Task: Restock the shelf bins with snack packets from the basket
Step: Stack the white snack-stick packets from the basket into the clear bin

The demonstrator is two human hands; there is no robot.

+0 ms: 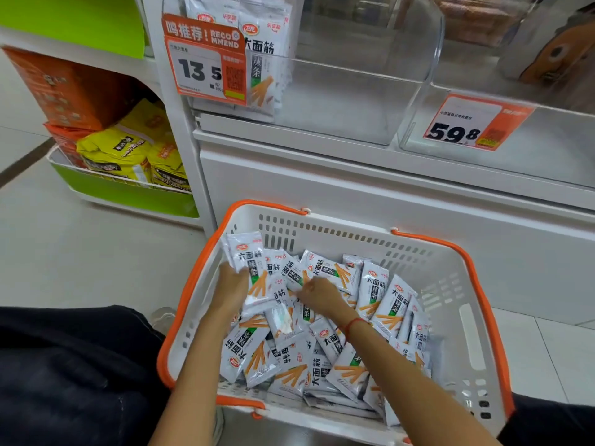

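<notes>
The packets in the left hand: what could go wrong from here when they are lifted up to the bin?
The left hand grips a fanned stack of packets by one edge, so some may slide out. The right hand reaches into the loose pile in the basket and may disturb it. The clear bin holds upright packets that could tip over.

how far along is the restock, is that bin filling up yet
Early on, it seems. Done: a few packets stand at the left end of the clear bin, by the 13.5 price tag; the rest of the bin is bare. In hand: the left hand holds a small stack of packets over the basket, and the right hand reaches into the pile. Left: most packets remain in the basket.
</notes>
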